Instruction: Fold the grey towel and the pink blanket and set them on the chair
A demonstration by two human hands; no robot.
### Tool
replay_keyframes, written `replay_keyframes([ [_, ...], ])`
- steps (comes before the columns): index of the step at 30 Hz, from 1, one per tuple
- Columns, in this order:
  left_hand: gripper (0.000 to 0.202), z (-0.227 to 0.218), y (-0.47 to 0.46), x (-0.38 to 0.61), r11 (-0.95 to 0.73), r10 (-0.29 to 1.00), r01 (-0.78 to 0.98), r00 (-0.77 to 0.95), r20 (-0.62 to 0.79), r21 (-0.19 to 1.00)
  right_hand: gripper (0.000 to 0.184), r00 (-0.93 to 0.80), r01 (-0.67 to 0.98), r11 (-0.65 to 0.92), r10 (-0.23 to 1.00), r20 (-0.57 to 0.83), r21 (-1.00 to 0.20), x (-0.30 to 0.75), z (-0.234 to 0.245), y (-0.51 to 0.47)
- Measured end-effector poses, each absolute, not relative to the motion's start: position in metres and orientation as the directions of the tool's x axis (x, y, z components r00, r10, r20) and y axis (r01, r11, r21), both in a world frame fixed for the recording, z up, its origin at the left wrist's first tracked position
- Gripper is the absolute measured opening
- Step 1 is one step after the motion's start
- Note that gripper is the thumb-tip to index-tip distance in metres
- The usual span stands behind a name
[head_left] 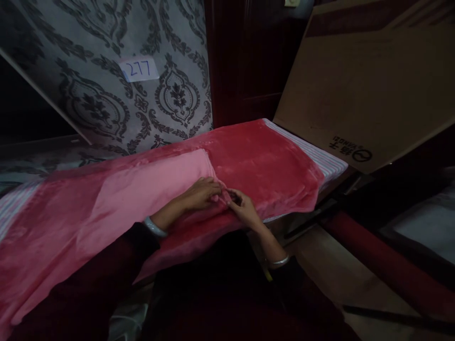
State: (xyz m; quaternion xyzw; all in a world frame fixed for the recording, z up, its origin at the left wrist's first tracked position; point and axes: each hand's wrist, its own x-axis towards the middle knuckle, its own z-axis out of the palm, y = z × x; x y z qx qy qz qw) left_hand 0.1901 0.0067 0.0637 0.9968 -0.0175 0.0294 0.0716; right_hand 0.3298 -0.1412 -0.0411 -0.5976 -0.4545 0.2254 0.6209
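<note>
Cardboard carton (pixel 366 85) with upside-down YANGZI lettering, tilted just beyond the right edge of a striped sheet (pixel 322 158), inside hidden from view. Red plush blanket (pixel 266 166) spread along the striped sheet and draped over its near edge, with a paler pink flap (pixel 149 184) folded back across the left and middle. Bunched hem (pixel 224 193) of the blanket directly between both hands, toward the middle of the sheet's near edge. Left hand (pixel 202 193) back-up over the fold, fingers curled on the hem; right hand (pixel 245 208) pinching it between thumb and fingers
</note>
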Motion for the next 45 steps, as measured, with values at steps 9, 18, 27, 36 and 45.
replay_keyframes([
  [9,0.018,0.07,0.012,0.175,-0.987,-0.045,-0.071,0.984,0.17,0.147,0.044,0.188,0.617,0.291,0.848,0.496,-0.731,0.319,-0.022,-0.136],
  [18,0.016,0.074,0.009,0.174,-0.988,-0.063,-0.086,0.982,0.175,0.128,0.017,0.055,0.804,0.205,0.909,0.414,-0.558,0.311,-0.016,-0.129],
  [27,0.008,0.089,0.009,0.194,-0.995,-0.032,-0.036,0.999,-0.041,-0.09,0.028,0.187,0.777,0.136,0.883,0.431,-0.615,0.3,-0.017,-0.136],
  [36,0.009,0.094,0.02,0.201,-0.992,-0.063,-0.076,0.991,-0.12,-0.105,0.028,0.196,0.757,0.132,0.889,0.415,-0.64,0.304,-0.023,-0.138],
  [45,0.016,0.102,0.02,0.203,-0.991,-0.005,-0.033,0.978,-0.209,-0.131,0.023,0.292,0.573,0.316,0.784,0.549,-0.756,0.319,-0.016,-0.112],
])
